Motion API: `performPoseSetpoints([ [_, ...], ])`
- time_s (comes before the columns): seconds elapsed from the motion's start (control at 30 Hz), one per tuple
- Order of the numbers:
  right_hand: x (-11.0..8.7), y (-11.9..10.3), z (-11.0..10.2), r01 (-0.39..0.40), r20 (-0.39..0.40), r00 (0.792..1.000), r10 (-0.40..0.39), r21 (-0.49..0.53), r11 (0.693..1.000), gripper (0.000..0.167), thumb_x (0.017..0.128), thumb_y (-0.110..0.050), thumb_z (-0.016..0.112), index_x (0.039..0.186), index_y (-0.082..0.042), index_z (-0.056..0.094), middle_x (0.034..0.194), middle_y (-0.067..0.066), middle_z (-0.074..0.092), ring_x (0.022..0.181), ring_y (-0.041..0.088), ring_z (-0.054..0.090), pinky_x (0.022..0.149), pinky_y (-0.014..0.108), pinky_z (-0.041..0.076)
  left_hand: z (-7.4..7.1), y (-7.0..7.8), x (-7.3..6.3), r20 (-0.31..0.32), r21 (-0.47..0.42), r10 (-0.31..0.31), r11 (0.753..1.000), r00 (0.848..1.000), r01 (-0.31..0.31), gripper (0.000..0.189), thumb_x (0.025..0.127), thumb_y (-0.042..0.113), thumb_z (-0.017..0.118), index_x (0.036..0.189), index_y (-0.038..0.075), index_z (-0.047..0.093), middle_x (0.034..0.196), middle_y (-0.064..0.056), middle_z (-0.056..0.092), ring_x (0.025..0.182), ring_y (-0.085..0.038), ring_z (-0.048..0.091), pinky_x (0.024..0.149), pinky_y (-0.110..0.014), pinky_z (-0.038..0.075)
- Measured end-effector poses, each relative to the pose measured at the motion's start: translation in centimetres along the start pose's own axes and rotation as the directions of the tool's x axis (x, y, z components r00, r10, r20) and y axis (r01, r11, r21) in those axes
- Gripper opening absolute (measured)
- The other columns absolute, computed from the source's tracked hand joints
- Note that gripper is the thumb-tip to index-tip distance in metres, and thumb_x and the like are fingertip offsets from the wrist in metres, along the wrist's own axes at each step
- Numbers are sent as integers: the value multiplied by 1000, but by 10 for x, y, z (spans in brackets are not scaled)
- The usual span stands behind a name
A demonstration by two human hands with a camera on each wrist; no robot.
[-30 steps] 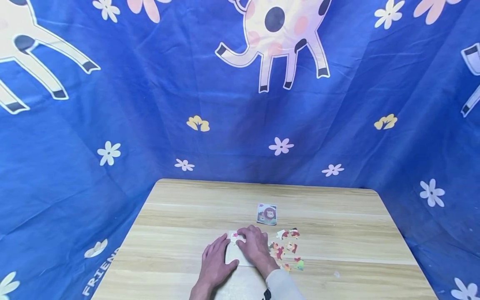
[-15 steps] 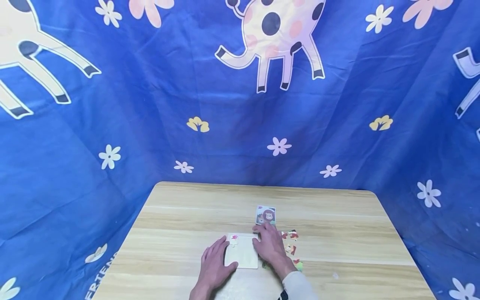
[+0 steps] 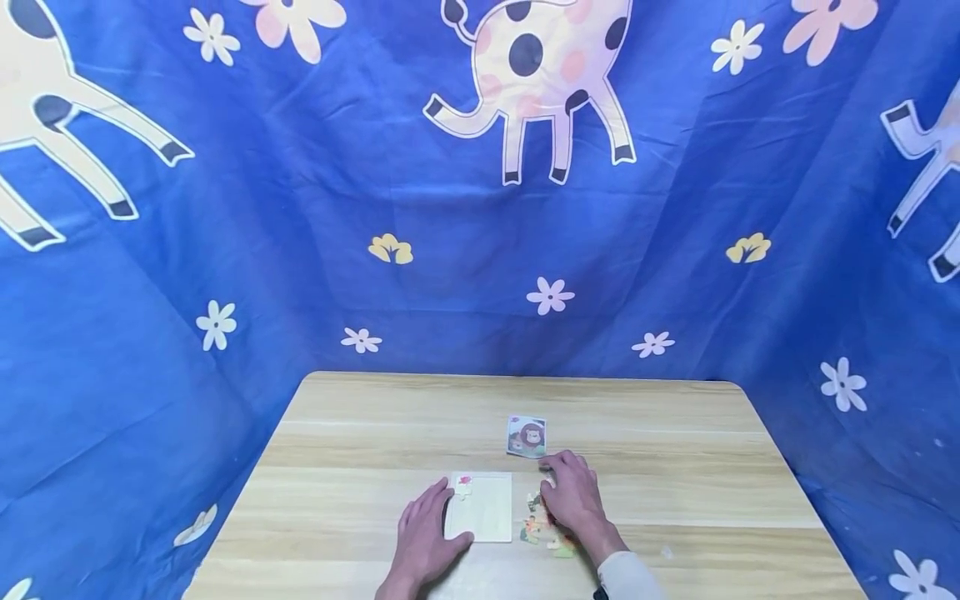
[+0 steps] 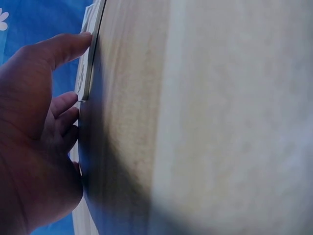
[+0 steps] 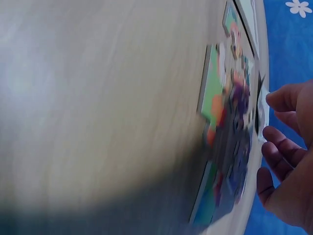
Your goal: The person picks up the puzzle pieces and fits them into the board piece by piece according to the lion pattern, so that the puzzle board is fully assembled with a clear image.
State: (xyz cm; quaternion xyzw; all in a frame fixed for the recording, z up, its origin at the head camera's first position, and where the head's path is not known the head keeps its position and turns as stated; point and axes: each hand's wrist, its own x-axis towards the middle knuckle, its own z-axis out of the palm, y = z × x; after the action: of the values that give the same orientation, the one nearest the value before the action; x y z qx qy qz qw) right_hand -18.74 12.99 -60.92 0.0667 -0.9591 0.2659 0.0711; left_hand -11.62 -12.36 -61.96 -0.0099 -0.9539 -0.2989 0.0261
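Note:
My left hand (image 3: 426, 537) holds a pale square puzzle board (image 3: 480, 517) by its lower left corner, thumb at the near edge and fingers along the left side. In the left wrist view the thumb (image 4: 73, 46) lies against the board's edge. One puzzle piece (image 3: 464, 485) with a pink print sits in the upper left corner of the board. Over the loose puzzle pieces (image 3: 531, 529) to the right hovers my right hand (image 3: 576, 500), hiding part of them. In the right wrist view its fingers (image 5: 279, 147) are parted, with nothing between them.
A small picture card (image 3: 527, 437) with a lion lies beyond the board. The pale wooden table (image 3: 360, 467) has a blue patterned cloth (image 3: 450, 333) behind it and on both sides. A small whitish spot (image 3: 667, 552) shows on the right of the tabletop.
My right hand has left the upper part of the board, uncovering the corner piece, and moved right over the loose pieces. My left hand stays at the board. The head view has shifted slightly.

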Motion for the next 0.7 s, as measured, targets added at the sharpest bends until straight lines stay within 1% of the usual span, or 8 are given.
performPoseSetpoints([
  [0.1,-1,5,0,-6,-13,1000,6,-1,1000,36,76,-19,71,112,-21,70,108,-4,64,101,19,56,82,37,44,0,-2,-1,0,-1,-4,1000,1000,4,79,70,45,76,135,7,51,152,-9,42,138,-36,37,115,-61,22],
  [0.33,0,16,-3,-3,-39,999,1,-46,999,38,74,-17,72,112,-17,71,107,-2,66,100,20,57,77,36,42,-1,-3,-2,5,-22,-12,1000,1000,12,80,70,44,76,135,6,51,152,-10,41,139,-36,36,115,-61,19],
  [0.5,1,20,-6,1,-28,1000,-3,-64,998,39,75,-17,71,113,-16,70,108,-1,66,100,22,58,77,38,44,1,-2,-2,6,-28,-9,1000,1000,9,80,70,44,76,136,6,50,153,-10,40,139,-37,35,115,-61,19],
  [0.7,-1,22,-9,-19,5,1000,19,-76,997,39,78,-18,70,116,-14,69,109,0,66,103,23,57,79,39,44,3,-2,-2,6,-23,-2,1000,1000,2,80,70,45,76,135,6,51,152,-10,41,139,-37,35,115,-61,19],
])
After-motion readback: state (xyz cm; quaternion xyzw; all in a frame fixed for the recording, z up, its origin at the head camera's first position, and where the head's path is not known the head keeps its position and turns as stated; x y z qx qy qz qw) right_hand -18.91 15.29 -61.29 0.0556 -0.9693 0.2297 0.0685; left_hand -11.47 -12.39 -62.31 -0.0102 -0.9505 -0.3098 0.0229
